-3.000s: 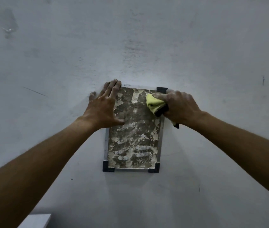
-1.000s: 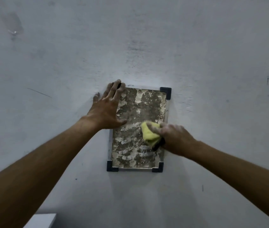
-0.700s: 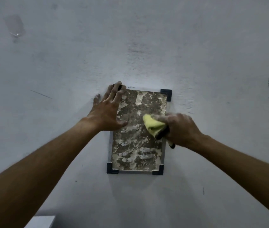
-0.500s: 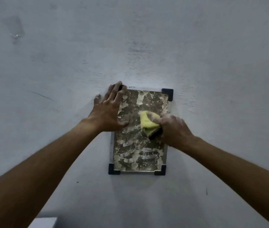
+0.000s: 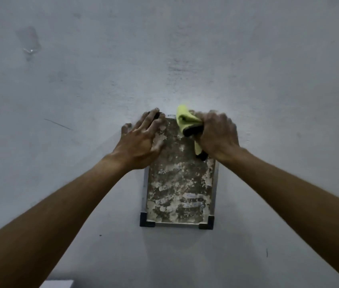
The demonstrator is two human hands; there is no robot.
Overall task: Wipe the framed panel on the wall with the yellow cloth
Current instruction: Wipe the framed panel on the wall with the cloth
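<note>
In the head view, the right hand [image 5: 216, 136] is gripping the bunched yellow cloth [image 5: 186, 119], fingers curled round it, at the top edge of the framed panel [image 5: 180, 183] on the wall [image 5: 164, 48]. The left hand [image 5: 141, 142] is bracing the upper left corner, fingers straight and spread. Wiping seems to be under way; the mottled lower part probably calls for downward passes next.

Yellow cloth [image 5: 186, 119]; mottled brown-white panel [image 5: 180, 188]; grey wall [image 5: 185, 48]

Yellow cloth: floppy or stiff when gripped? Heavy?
Probably floppy: the yellow cloth bunches into folds where the right hand grips it, and a tail hangs below the fist. Likely light: that one hand alone holds it up at the top of the framed panel.
</note>
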